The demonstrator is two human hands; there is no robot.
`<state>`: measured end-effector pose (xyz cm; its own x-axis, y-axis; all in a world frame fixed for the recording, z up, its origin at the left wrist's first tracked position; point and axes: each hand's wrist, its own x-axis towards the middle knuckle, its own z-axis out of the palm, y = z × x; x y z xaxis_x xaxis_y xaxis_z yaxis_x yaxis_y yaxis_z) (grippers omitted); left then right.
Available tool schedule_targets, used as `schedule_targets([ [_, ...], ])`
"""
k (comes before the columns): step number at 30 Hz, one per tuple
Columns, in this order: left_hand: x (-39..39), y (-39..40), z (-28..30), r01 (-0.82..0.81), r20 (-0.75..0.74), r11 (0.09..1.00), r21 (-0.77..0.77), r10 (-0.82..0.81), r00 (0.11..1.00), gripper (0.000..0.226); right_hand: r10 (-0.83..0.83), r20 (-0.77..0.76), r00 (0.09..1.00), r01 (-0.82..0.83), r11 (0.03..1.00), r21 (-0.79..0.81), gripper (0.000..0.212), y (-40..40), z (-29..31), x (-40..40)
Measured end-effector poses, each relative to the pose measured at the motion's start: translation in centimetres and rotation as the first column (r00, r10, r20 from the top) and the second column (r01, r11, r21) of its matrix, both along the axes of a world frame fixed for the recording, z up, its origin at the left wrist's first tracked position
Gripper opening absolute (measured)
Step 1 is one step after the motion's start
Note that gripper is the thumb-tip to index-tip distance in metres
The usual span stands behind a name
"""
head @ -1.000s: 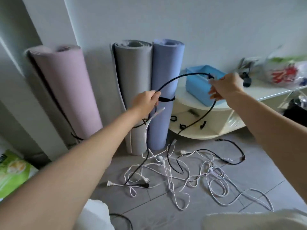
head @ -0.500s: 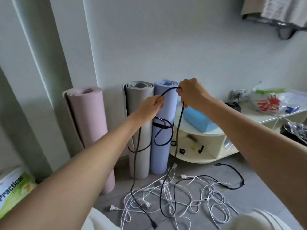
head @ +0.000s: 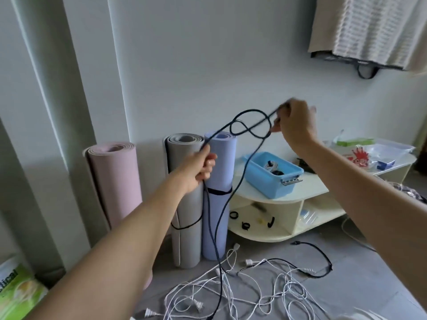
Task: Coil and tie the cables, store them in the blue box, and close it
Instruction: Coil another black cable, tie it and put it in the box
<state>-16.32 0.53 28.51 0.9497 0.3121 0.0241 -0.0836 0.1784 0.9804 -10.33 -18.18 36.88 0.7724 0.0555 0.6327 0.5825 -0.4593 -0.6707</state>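
A long black cable (head: 240, 167) is lifted off the floor between my hands. My left hand (head: 200, 166) grips it in a fist in front of the rolled mats. My right hand (head: 293, 123) is raised higher and pinches the cable's upper part, where it forms a loose crossed loop. Two strands hang down to the floor. The blue box (head: 272, 173) stands open on the cream shelf unit, with a few dark items inside and a metal latch on its front. A tangle of white cables (head: 233, 292) and another black cable (head: 321, 262) lie on the floor.
Three rolled mats, pink (head: 115, 181), grey (head: 184, 204) and lilac (head: 219, 192), lean against the wall. The low cream shelf unit (head: 288, 199) holds small black ties (head: 246, 225) on its lower shelf and plastic bags (head: 360, 153) on top. A green package (head: 18, 294) sits bottom left.
My right hand rose and swung right, pulling a loop of the black cable up. My left hand shifted to a fist grip. The view tilted upward, showing the inside of the blue box.
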Motion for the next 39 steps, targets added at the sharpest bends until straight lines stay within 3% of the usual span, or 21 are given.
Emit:
schedule_targets([
  [1, 0.0, 0.4, 1.1, 0.002, 0.057, 0.996, -0.091, 0.004, 0.998, 0.036, 0.005, -0.039, 0.999, -0.013, 0.981, -0.196, 0.027, -0.6, -1.5, 0.4],
  [2, 0.1, 0.8, 2.2, 0.005, 0.081, 0.992, -0.126, 0.005, 0.997, 0.036, -0.008, -0.153, 0.988, -0.062, 0.893, -0.445, 0.029, -1.1, -3.1, 0.6],
  [4, 0.1, 0.6, 3.3, 0.035, 0.042, 0.998, -0.055, -0.033, 0.999, 0.038, -0.079, -0.387, 0.919, -0.269, 0.595, -0.758, 0.054, -2.1, -6.6, 1.1],
  [5, 0.1, 0.2, 3.4, 0.071, -0.009, 0.996, 0.052, -0.071, 0.997, 0.040, -0.081, -0.437, 0.896, -0.325, 0.550, -0.769, 0.064, -2.2, -7.9, 1.2],
  [6, 0.0, -0.5, 3.0, 0.128, -0.074, 0.975, 0.184, -0.116, 0.991, 0.041, -0.016, -0.432, 0.902, -0.336, 0.600, -0.725, 0.070, -2.0, -8.7, 1.2],
  [8, 0.3, -2.2, 1.2, 0.262, -0.195, 0.881, 0.395, -0.198, 0.961, 0.040, 0.162, -0.337, 0.928, -0.325, 0.795, -0.512, 0.072, -1.0, -9.8, 1.2],
  [10, 1.2, -3.6, -1.1, 0.329, -0.248, 0.822, 0.464, -0.236, 0.940, 0.041, 0.267, -0.322, 0.908, -0.396, 0.796, -0.458, 0.053, 0.8, -11.1, 1.0],
  [12, 1.8, -4.4, -3.4, 0.355, -0.276, 0.783, 0.511, -0.242, 0.930, 0.044, 0.205, -0.316, 0.926, -0.359, 0.737, -0.573, 0.012, 2.2, -13.5, 0.7],
  [14, 2.4, -4.4, -5.3, 0.384, -0.300, 0.768, 0.512, -0.259, 0.918, 0.044, 0.031, -0.278, 0.960, -0.199, 0.774, -0.601, 0.018, 2.3, -16.1, 2.1],
  [17, 2.9, -3.2, -8.3, 0.428, -0.321, 0.763, 0.485, -0.300, 0.898, 0.044, -0.146, -0.422, 0.895, -0.004, 0.942, -0.335, 0.016, 0.1, -18.8, 5.3],
  [19, 3.0, -1.1, -10.4, 0.395, -0.318, 0.765, 0.508, -0.260, 0.912, 0.044, -0.213, -0.515, 0.830, 0.130, 0.973, -0.192, 0.020, -2.0, -20.0, 6.9],
  [22, 3.1, 1.9, -12.8, 0.295, -0.297, 0.793, 0.533, -0.150, 0.943, 0.045, -0.304, -0.338, 0.891, 0.084, 0.840, -0.536, 0.025, -3.1, -22.0, 7.2],
  [25, 4.5, 0.9, -14.4, 0.333, -0.304, 0.725, 0.603, -0.178, 0.936, 0.043, 0.025, -0.340, 0.940, -0.275, 0.646, -0.712, 0.052, 0.4, -23.1, 6.3],
  [27, 5.4, -0.7, -14.6, 0.359, -0.275, 0.681, 0.639, -0.233, 0.933, 0.042, 0.183, -0.346, 0.920, -0.386, 0.573, -0.723, 0.030, 3.1, -22.9, 5.5],
  [28, 5.8, -1.0, -14.5, 0.361, -0.256, 0.684, 0.634, -0.255, 0.932, 0.041, 0.194, -0.325, 0.926, -0.375, 0.592, -0.713, 0.021, 3.9, -22.7, 5.5],
  [30, 6.2, -0.7, -14.1, 0.340, -0.219, 0.746, 0.572, -0.261, 0.940, 0.041, 0.086, -0.334, 0.939, -0.276, 0.770, -0.576, 0.022, 3.7, -22.1, 6.7],
  [32, 6.3, 0.3, -14.1, 0.312, -0.203, 0.786, 0.534, -0.239, 0.950, 0.041, -0.003, -0.439, 0.898, -0.098, 0.974, -0.206, 0.022, 2.1, -21.1, 8.2],
  [33, 6.3, 0.7, -14.2, 0.299, -0.201, 0.778, 0.552, -0.224, 0.954, 0.041, -0.021, -0.476, 0.879, -0.011, 0.998, -0.063, 0.022, 1.0, -20.7, 8.8],
  [34, 6.2, 1.0, -14.4, 0.290, -0.199, 0.754, 0.590, -0.212, 0.957, 0.041, -0.056, -0.483, 0.874, 0.036, 0.998, -0.051, 0.021, 0.2, -20.4, 9.2],
  [36, 6.2, 1.3, -14.8, 0.286, -0.207, 0.688, 0.667, -0.198, 0.958, 0.041, -0.130, -0.421, 0.898, -0.007, 0.951, -0.309, 0.018, -0.3, -20.3, 8.8],
  [39, 6.7, 0.1, -14.6, 0.305, -0.204, 0.638, 0.707, -0.229, 0.952, 0.038, -0.022, -0.265, 0.964, -0.180, 0.682, -0.709, 0.040, 1.4, -21.2, 7.2],
])
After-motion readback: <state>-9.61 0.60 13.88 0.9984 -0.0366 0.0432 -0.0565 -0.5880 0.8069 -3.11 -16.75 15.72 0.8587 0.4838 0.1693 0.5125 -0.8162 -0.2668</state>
